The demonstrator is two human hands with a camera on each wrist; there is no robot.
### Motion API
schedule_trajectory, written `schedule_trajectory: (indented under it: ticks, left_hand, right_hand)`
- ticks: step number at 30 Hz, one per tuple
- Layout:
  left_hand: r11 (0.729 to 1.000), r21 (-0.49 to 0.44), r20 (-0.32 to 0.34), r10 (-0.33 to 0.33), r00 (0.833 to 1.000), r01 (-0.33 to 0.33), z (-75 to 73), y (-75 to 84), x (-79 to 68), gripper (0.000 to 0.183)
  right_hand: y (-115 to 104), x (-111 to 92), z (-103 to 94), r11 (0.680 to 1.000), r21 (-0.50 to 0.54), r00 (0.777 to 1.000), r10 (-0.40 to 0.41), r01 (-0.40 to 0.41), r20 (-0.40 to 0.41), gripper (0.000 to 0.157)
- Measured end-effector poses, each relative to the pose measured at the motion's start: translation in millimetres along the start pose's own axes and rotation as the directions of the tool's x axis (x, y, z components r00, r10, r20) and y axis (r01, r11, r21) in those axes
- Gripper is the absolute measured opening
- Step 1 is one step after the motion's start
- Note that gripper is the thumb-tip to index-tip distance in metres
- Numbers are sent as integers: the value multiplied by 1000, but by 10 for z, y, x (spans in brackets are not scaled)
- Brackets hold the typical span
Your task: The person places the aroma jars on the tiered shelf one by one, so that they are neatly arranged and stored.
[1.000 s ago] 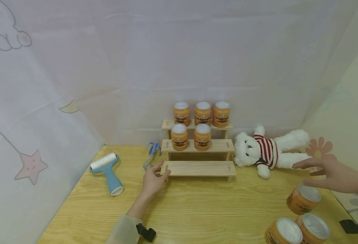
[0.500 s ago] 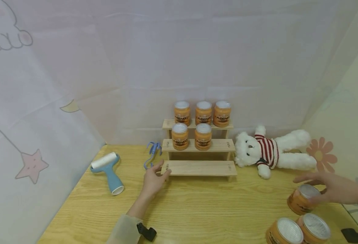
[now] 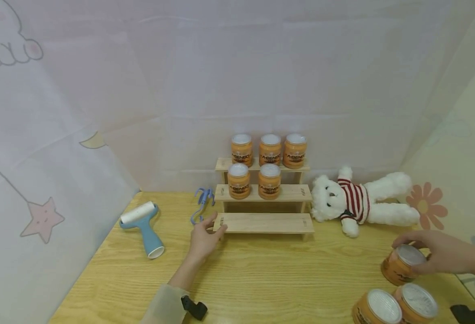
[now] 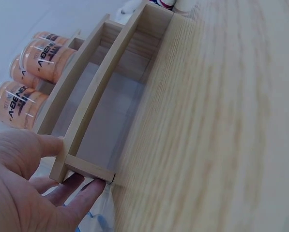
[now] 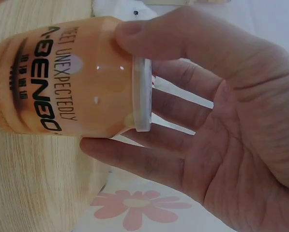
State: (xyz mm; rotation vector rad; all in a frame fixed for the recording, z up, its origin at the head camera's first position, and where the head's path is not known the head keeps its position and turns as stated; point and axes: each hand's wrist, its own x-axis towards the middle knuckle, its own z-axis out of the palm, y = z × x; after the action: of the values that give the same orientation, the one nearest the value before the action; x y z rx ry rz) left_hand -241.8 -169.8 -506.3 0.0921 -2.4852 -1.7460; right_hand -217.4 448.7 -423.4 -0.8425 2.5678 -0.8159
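Observation:
My right hand [image 3: 450, 252] is around an orange jar [image 3: 397, 269] with a silvery-white lid at the table's right. In the right wrist view, the thumb presses one side of this printed jar [image 5: 62, 82], with fingers along its other side; it looks upright on the table. The left hand [image 3: 203, 243] holds the left end of a three-step wooden display shelf [image 3: 267, 222]. Its thumb rests on the lowest board and its fingers touch the side support [image 4: 91, 169]. Several matching jars stand on the shelf: three on the top step, two on the middle.
Two more orange jars [image 3: 379, 308] stand close together at the front right. A white teddy bear [image 3: 355, 200] in a striped shirt lies right of the shelf. Left of it are a blue hook [image 3: 202, 204] and a blue-handled lint roller [image 3: 146, 231]. Cloth hangs behind.
The right hand has come down from above the single jar and closed its thumb and fingers around it. The left hand stays at the shelf's end.

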Motion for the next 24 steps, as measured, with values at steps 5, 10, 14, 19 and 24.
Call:
schedule_trajectory:
  ticks: [5, 10, 14, 19, 24]
  left_hand:
    - [1000, 8, 3, 3, 1000, -3, -9, 3, -12, 69]
    - [1000, 13, 5, 5, 1000, -5, -2, 11, -3, 69]
    - [1000, 19, 0, -6, 1000, 6, 1, 15, -7, 69]
    - [999, 31, -4, -8, 1000, 9, 3, 11, -4, 68]
    - [999, 29, -5, -13, 1000, 14, 7, 7, 8, 68]
  right_hand:
    - [-48, 46, 4, 993, -93, 994, -74, 66, -78, 46]
    - [-179, 169, -117, 964, -213, 973, -189, 157, -136, 48]
    - [-342, 309, -245, 949, -256, 962, -227, 184, -150, 50]
    - [-563, 540, -389, 926, -306, 945, -281, 221, -167, 53]
    - [-768, 816, -513, 886, -385, 919, -349, 259, -184, 58]
